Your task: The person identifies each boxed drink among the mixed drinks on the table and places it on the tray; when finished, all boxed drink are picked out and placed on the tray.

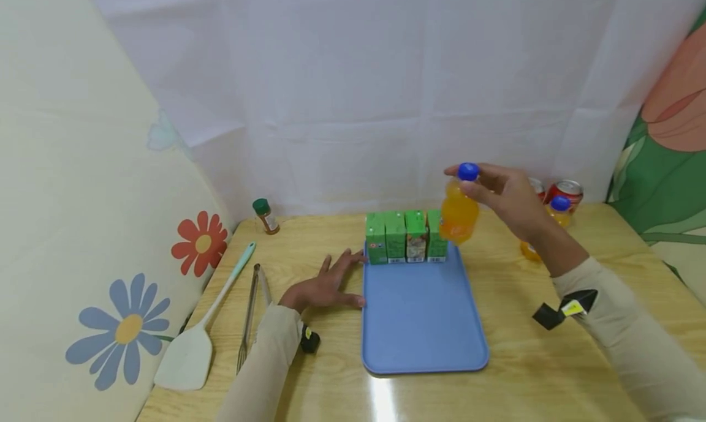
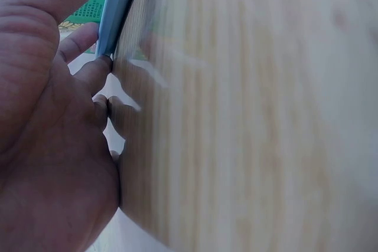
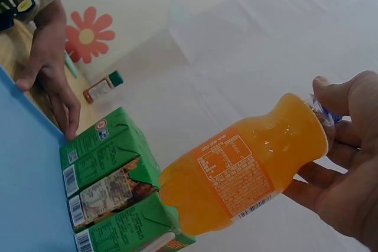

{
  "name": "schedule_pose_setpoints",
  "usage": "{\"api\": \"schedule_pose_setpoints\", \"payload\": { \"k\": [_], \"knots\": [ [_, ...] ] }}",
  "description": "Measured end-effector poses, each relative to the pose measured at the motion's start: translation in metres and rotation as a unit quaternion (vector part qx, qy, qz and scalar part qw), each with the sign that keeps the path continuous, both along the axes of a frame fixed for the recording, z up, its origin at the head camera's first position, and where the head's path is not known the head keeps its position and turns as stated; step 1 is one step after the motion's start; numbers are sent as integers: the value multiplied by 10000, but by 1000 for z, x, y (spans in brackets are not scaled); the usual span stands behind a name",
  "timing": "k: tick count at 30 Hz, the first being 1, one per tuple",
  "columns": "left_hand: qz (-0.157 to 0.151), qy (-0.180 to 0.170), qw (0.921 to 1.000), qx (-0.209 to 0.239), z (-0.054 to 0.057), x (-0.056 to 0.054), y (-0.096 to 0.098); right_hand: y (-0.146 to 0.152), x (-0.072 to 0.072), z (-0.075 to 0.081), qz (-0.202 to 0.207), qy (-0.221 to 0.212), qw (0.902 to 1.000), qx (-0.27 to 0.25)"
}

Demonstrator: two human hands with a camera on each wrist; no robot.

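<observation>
My right hand (image 1: 510, 195) pinches an orange drink bottle (image 1: 459, 217) by its neck, just under the blue cap. The bottle hangs in the air, slightly tilted, near the far right corner of the blue tray (image 1: 421, 318). Green drink cartons (image 1: 395, 238) stand in a row along the tray's far end; in the right wrist view the bottle (image 3: 236, 172) partly covers the nearest carton (image 3: 133, 225). My left hand (image 1: 325, 284) lies on the table with fingers spread, thumb and fingertips touching the tray's left edge, as the left wrist view shows too.
A white spatula (image 1: 187, 354) with a mint handle and metal tongs (image 1: 249, 315) lie on the left. A green-capped spice jar (image 1: 266, 217) stands at the back left. Behind my right wrist are another orange bottle (image 1: 559, 214) and red cans (image 1: 568, 192), partly hidden.
</observation>
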State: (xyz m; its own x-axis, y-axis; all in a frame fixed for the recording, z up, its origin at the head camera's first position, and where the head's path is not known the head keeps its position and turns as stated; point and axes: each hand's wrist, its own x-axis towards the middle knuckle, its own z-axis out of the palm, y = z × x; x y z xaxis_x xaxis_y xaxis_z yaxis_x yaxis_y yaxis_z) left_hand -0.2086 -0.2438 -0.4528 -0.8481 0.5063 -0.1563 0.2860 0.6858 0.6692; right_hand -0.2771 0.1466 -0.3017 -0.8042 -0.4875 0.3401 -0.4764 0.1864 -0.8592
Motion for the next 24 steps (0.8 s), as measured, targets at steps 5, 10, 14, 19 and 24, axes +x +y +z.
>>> {"api": "schedule_pose_setpoints", "payload": {
  "k": [5, 10, 14, 19, 24],
  "knots": [
    [17, -46, 10000, -45, 0, 0, 1, -14, -1, -8, 268, 38, 9996, -108],
    [30, -60, 10000, -11, 2, 2, 2, -30, 0, -17, 475, -55, 9988, -128],
    [14, -24, 10000, 26, 2, 2, 2, -44, 4, -24, 696, -190, 9973, -132],
    [9, -5, 10000, -67, 0, 0, 1, -61, 7, -37, 898, -177, 9957, -156],
    [50, -77, 9999, -80, 0, -1, 0, -77, 9, -49, 1099, -306, 9932, -243]
  ]
}}
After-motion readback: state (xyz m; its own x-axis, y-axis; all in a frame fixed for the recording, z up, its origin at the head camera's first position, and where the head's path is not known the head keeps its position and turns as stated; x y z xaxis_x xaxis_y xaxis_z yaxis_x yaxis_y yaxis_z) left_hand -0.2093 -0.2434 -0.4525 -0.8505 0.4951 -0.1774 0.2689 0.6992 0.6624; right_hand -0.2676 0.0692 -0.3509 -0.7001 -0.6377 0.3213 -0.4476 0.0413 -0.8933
